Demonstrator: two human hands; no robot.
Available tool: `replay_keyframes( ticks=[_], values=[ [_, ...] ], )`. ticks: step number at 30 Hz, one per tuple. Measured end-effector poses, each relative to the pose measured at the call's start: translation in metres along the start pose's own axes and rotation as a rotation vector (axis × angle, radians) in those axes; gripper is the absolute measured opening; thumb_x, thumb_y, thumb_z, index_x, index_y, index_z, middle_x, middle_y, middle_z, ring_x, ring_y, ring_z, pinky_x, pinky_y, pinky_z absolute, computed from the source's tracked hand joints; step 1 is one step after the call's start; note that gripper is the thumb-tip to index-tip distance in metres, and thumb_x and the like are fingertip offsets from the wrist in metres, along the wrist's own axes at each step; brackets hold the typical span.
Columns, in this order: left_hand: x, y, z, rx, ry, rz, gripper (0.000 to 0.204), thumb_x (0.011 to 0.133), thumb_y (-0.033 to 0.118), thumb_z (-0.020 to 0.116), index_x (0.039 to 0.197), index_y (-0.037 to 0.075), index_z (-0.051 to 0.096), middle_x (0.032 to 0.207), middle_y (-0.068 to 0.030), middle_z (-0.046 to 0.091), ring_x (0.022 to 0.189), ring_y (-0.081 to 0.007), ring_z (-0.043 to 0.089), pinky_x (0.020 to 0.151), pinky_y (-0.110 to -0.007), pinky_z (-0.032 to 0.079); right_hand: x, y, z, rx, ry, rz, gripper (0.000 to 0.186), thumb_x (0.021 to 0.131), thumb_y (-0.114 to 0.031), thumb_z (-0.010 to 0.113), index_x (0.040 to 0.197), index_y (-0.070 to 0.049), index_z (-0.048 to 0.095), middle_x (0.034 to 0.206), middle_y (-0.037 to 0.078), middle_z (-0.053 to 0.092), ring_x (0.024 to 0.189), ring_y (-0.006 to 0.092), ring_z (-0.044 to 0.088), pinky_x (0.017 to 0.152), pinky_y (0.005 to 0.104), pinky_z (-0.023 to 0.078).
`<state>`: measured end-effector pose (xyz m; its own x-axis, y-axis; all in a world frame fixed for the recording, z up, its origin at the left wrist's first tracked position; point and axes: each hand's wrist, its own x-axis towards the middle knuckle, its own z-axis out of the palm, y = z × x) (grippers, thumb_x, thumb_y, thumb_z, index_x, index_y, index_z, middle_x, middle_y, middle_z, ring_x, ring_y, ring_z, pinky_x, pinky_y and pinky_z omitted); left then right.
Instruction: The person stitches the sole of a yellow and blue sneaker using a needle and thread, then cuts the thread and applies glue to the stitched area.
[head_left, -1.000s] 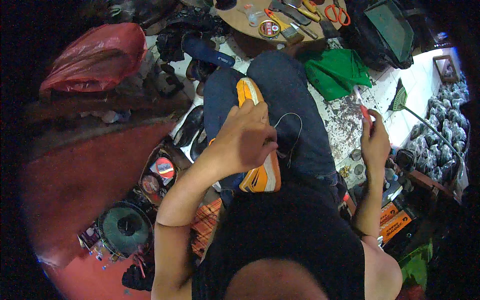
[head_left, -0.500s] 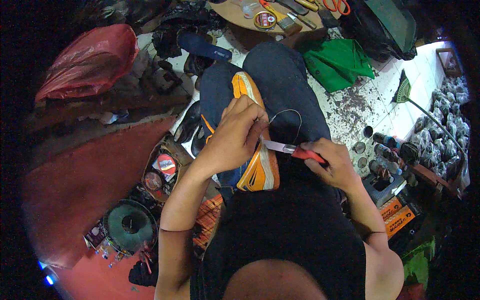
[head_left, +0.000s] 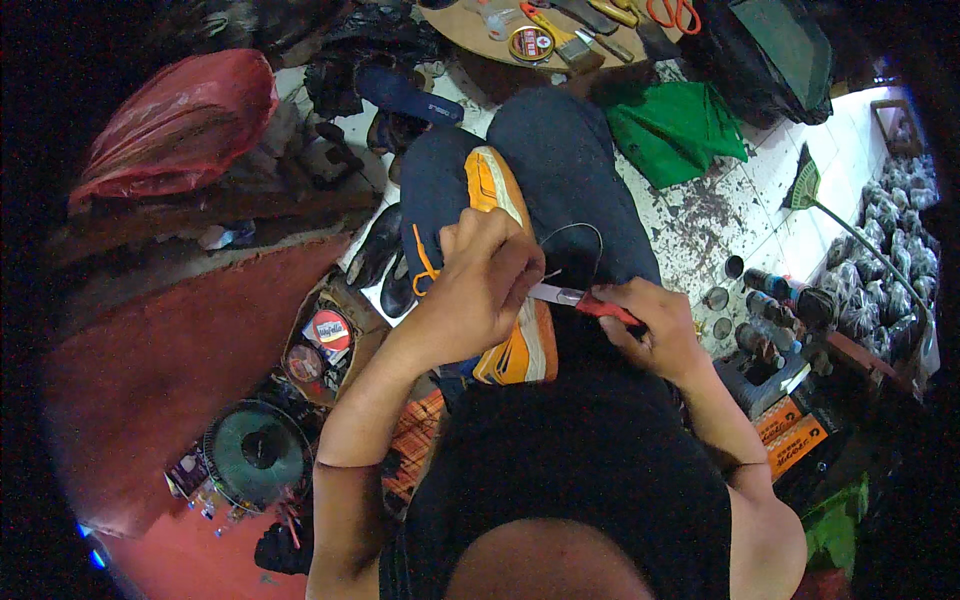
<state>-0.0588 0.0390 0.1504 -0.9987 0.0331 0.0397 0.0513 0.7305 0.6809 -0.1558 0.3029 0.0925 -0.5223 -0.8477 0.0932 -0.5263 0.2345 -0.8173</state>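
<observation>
An orange and cream sports shoe [head_left: 538,345] lies lengthwise on my lap, its middle covered by my left hand. My left hand [head_left: 488,275] is closed in a pinch over the shoe, at a pale thread [head_left: 590,227] that loops out beside the fingertips over my dark trousers. The fingertips themselves are partly hidden. In my right hand [head_left: 655,325] is a knife [head_left: 607,307] with a red handle, its blade pointing left and its tip at my left fingers. An orange lace [head_left: 422,255] hangs off the shoe's left side.
Beyond my knees, a round board [head_left: 480,30] holds a brush, a round tin and orange-handled scissors [head_left: 675,14]. A green cloth [head_left: 680,130] lies right of my knee; a dark blue insole [head_left: 410,95] lies left. Jars and bottles [head_left: 775,320] stand at right, a fan [head_left: 258,455] at lower left.
My left hand has shifted slightly right and nearer to me, its fingers now over more of the blade. The knife has tilted a little. The orange lace shows more.
</observation>
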Motion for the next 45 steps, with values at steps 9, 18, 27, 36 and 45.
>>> replay_keyframes(
  ticks=[9,18,27,36,45],
  values=[
    [-0.005,-0.003,0.005,0.056,0.059,0.136,0.017,0.081,0.008,0.075,0.095,0.011,0.067,0.102,-0.0055,0.052,0.101,-0.0291,0.049,0.089,-0.043,0.034,-0.005,0.001,0.014,-0.047,0.092,-0.037,0.038,0.08,-0.015,0.081,0.116,-0.011,0.072,0.091,0.01,0.072,0.073,0.0292,0.069,0.063,0.0387,0.056],
    [-0.003,0.0,0.004,0.103,0.057,0.231,0.021,0.078,0.011,0.076,0.098,0.012,0.068,0.099,-0.0049,0.053,0.1,-0.0276,0.052,0.088,-0.043,0.034,-0.004,0.002,0.021,-0.066,0.129,-0.04,0.035,0.082,-0.015,0.08,0.115,-0.008,0.071,0.091,0.011,0.072,0.073,0.0287,0.069,0.062,0.0376,0.055],
    [-0.094,-0.023,0.019,-0.092,0.832,0.011,0.055,0.071,0.051,0.088,0.098,0.008,0.065,0.097,-0.0125,0.049,0.096,-0.029,0.05,0.082,-0.042,0.04,-0.013,0.007,0.017,0.234,0.403,0.249,0.032,0.095,-0.015,0.07,0.123,-0.001,0.066,0.097,0.009,0.07,0.077,0.011,0.062,0.069,0.0326,0.05],
    [-0.138,-0.028,0.032,-0.042,0.117,0.089,0.038,0.069,0.019,0.088,0.099,0.004,0.069,0.112,-0.0125,0.068,0.1,-0.0336,0.058,0.087,-0.044,0.043,-0.005,0.019,-0.025,0.527,0.624,0.452,0.043,0.103,-0.013,0.062,0.143,0.002,0.055,0.117,0.014,0.069,0.079,0.0151,0.068,0.062,0.0275,0.054],
    [-0.057,0.036,0.044,-0.114,0.279,0.092,0.038,0.073,0.027,0.089,0.104,0.011,0.074,0.095,-0.0027,0.071,0.092,-0.0268,0.061,0.079,-0.042,0.045,-0.001,-0.024,-0.073,0.734,1.129,0.118,0.028,0.099,-0.009,0.067,0.121,0.006,0.059,0.099,0.016,0.071,0.073,0.0168,0.067,0.063,0.0245,0.053]
  ],
)
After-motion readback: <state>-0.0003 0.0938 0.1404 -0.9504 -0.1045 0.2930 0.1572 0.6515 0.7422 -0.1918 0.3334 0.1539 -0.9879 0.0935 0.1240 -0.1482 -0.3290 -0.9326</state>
